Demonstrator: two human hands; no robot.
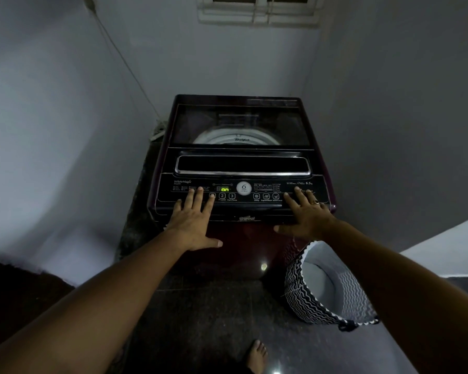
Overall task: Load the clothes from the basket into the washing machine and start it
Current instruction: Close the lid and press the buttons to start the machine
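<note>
My left hand and right hand lay flat, fingers spread, on the washer panel, gripping nothing. Lid down, display read "on". The basket stood just beside it.

High on the pale wall ahead of me sits a small window. A thin cord runs down the left side to a whitish power strip in the corner. The dark speckled floor lies under me, with a dark mat at my left.
</note>
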